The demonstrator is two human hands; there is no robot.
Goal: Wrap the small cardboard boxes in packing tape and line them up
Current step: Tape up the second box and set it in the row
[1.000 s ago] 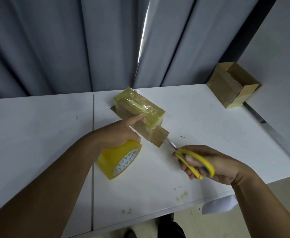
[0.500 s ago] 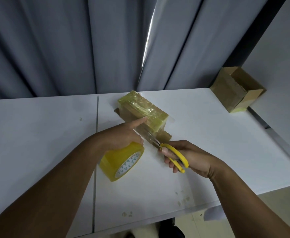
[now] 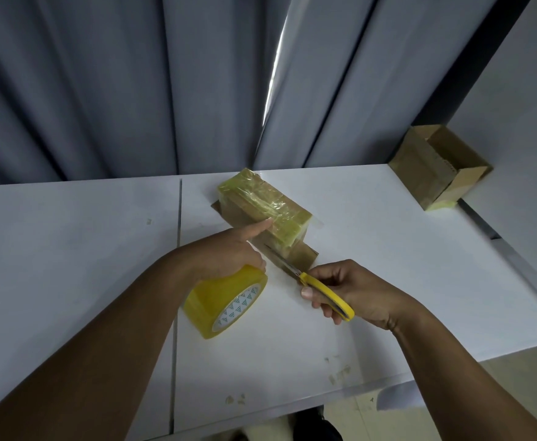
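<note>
A small cardboard box (image 3: 265,202), wrapped in shiny yellowish tape, lies on the white table (image 3: 372,265) near its back edge. My left hand (image 3: 225,249) holds the yellow tape roll (image 3: 225,302) just in front of the box, with its forefinger stretched out and touching the box's near side. My right hand (image 3: 350,291) grips yellow-handled scissors (image 3: 324,292). Their blades (image 3: 281,261) point up-left into the gap between roll and box, where the tape strip runs.
An open, unwrapped cardboard box (image 3: 439,168) stands at the table's far right corner, against a white wall. Grey curtains hang behind the table. A seam (image 3: 178,249) divides the tabletop left of the roll. The table's front edge runs close to my forearms.
My right hand has brought the scissors from the right up to the box, so the blades now reach between roll and box. My left hand with the roll has stayed put.
</note>
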